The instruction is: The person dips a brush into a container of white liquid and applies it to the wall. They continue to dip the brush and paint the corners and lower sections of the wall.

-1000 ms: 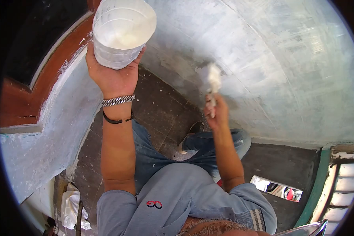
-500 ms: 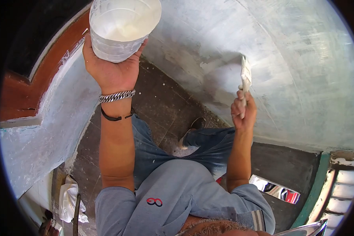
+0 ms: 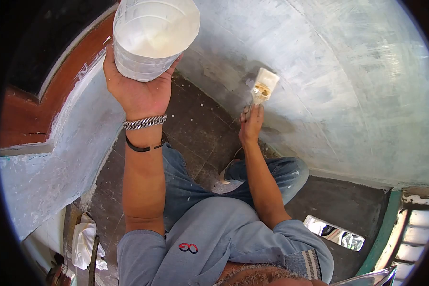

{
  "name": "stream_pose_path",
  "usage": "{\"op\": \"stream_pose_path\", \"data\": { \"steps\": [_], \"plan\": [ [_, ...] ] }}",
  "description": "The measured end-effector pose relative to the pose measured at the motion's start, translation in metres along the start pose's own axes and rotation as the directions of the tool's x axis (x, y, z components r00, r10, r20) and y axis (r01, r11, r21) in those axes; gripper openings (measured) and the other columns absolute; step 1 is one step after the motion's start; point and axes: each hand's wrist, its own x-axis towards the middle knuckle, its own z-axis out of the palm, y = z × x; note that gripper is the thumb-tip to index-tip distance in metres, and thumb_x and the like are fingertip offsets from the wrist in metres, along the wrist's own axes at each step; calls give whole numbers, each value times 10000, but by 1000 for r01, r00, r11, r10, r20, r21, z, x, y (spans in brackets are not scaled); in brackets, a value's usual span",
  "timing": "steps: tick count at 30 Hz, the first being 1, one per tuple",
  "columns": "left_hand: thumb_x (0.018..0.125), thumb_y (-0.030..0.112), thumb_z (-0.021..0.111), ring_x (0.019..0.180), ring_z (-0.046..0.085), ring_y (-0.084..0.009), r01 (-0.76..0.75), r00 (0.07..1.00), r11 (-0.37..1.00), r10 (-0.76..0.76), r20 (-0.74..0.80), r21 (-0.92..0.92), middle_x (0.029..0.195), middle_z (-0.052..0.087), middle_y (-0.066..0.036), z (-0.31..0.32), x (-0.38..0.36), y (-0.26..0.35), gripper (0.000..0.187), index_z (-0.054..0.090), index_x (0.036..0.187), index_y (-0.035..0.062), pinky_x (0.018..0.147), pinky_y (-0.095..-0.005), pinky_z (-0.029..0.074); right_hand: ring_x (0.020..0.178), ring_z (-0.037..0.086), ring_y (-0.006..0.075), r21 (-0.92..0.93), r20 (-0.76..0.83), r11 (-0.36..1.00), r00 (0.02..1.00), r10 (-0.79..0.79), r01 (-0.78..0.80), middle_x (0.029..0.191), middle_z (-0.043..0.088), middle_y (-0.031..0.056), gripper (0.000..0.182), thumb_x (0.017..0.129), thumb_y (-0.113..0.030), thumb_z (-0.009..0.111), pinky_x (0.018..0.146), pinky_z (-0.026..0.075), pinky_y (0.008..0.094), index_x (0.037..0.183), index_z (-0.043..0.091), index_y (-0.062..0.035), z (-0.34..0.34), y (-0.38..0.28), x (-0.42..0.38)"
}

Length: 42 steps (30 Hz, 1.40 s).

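My left hand [image 3: 140, 93] cups the lower part of a white bucket [image 3: 145, 66] from below, at the upper left of the head view. White paint [image 3: 157, 40] shows inside it, and its mouth tilts toward me. In my right hand [image 3: 251, 125] is a flat paintbrush [image 3: 262, 89], gripped by its handle. Its bristles are coated in white and point away from me, overlapping the wall [image 3: 329, 95] in this view. That wall is streaked with white over grey.
A red-brown wooden frame [image 3: 24, 119] borders the left wall [image 3: 66, 162]. Dark floor tiles [image 3: 190, 109] carry white drips. A white cloth or bag [image 3: 84, 243] lies at lower left. A mirror-like rectangle [image 3: 336, 232] and a green-edged opening [image 3: 385, 233] are at lower right.
My right hand with the paintbrush has moved left, and the brush has turned to show its broad face. The bucket in my left hand has shifted slightly right and down.
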Motion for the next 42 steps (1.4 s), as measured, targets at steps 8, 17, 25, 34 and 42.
{"op": "stream_pose_path", "data": {
  "steps": [8, 17, 25, 34, 42],
  "plan": [
    [890, 498, 430, 1170, 503, -334, -30, 999, 999, 31, -26, 23, 1337, 469, -114, 0, 1, 3, 546, 440, 1325, 169, 871, -525, 471, 494, 438, 92, -6, -142, 970, 961, 240, -243, 652, 478, -9, 258, 986, -334, 419, 447, 361, 228, 891, 483, -103, -9, 99, 26],
    [897, 503, 409, 1159, 516, -339, -24, 1000, 1000, 24, -17, 9, 1328, 481, -124, -15, 2, 13, 558, 428, 1338, 161, 856, -529, 487, 536, 468, 107, 532, -138, 737, 816, 561, -417, 677, 496, 6, 179, 970, -209, 412, 494, 411, 260, 908, 494, -63, 15, 43, 40],
    [906, 493, 395, 1162, 519, -342, -32, 999, 999, 32, 18, -11, 1328, 478, -143, -15, -1, 16, 567, 419, 1344, 134, 850, -522, 504, 548, 463, 108, 467, 112, 827, 949, 294, -311, 747, 502, 8, 155, 965, -214, 418, 500, 388, 240, 936, 475, -72, 40, -52, -4],
    [908, 492, 385, 1149, 526, -344, -1, 1000, 1000, 1, 31, 9, 1326, 481, -138, -16, -1, 17, 558, 424, 1344, 146, 829, -521, 509, 478, 428, 94, 240, -72, 872, 888, 455, -427, 702, 494, -8, 131, 952, -185, 424, 467, 369, 245, 932, 480, -69, -14, -9, 14],
    [903, 497, 387, 1177, 499, -348, -11, 1000, 1000, 11, -11, -21, 1332, 473, -131, -11, -3, 19, 556, 431, 1337, 151, 852, -542, 486, 416, 364, 44, 251, 171, 960, 982, 82, -124, 756, 482, -8, 249, 989, -267, 388, 397, 296, 216, 1066, 464, -43, 41, -173, -30]
  ]
}}
